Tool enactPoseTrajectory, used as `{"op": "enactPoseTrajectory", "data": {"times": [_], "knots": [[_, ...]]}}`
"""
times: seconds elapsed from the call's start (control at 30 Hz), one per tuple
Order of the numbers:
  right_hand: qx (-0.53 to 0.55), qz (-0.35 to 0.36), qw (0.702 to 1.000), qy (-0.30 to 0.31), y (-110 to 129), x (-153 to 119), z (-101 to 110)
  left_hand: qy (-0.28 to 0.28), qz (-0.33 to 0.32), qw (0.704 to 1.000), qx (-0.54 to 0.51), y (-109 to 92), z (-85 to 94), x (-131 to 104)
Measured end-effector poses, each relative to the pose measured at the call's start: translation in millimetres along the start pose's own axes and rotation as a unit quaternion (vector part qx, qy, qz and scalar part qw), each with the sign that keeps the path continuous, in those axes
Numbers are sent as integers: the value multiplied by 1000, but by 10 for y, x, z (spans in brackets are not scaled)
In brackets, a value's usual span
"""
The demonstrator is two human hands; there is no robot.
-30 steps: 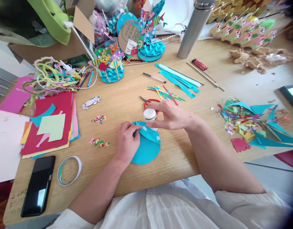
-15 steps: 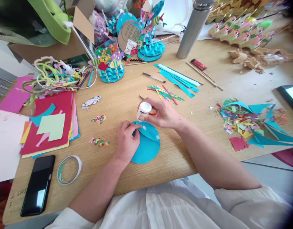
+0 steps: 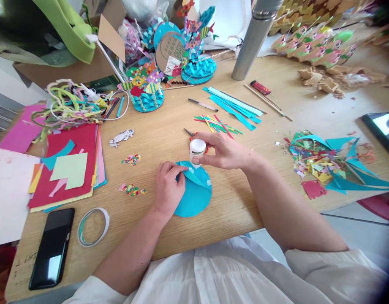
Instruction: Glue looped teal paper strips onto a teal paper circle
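Note:
A round of blue paper (image 3: 193, 196) lies on the table before me, its upper layer lifted and folded back at the far side. My left hand (image 3: 170, 185) pinches that lifted layer between thumb and fingers. Pale spots of glue show on the strip beneath the fold. My right hand (image 3: 224, 153) is closed around a small white glue bottle (image 3: 198, 148), tipped over the far rim of the round. The bottle's nozzle is hidden. Just behind the right hand lie scissors (image 3: 191, 132), their red handle partly covered by it.
Coloured paper strips (image 3: 218, 125) and blue strips (image 3: 234, 105) lie beyond my hands. A steel flask (image 3: 253, 46) stands behind them. Left are confetti piles (image 3: 131, 189), a tape roll (image 3: 93, 226), a phone (image 3: 51, 249) and paper sheets (image 3: 63, 169). Scraps (image 3: 317, 160) lie right.
My right hand has carried the glue bottle a little to the right along the far edge of the blue round. The left hand keeps its pinch on the lifted layer.

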State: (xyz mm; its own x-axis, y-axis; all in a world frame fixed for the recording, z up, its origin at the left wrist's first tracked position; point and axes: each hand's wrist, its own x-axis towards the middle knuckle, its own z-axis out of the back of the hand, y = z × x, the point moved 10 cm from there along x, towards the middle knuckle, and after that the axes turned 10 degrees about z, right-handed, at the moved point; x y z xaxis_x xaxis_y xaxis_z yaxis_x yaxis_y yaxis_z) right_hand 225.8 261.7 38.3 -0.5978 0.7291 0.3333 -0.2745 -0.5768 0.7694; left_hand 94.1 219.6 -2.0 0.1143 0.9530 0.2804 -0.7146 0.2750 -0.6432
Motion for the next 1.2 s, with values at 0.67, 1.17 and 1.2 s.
{"op": "enactPoseTrajectory", "data": {"times": [0.67, 1.17, 1.2], "knots": [[-42, 16, 989, -140, -1, 139, -50, 3, -8, 1000, 6, -8, -7, -3], [-43, 11, 990, -134, 53, 10, 76, 4, 0, 1000, 11, 5, -8, 3], [-47, 9, 991, -122, 44, 6, 66, 3, 0, 1000, 12, 1, -7, 4]]}}
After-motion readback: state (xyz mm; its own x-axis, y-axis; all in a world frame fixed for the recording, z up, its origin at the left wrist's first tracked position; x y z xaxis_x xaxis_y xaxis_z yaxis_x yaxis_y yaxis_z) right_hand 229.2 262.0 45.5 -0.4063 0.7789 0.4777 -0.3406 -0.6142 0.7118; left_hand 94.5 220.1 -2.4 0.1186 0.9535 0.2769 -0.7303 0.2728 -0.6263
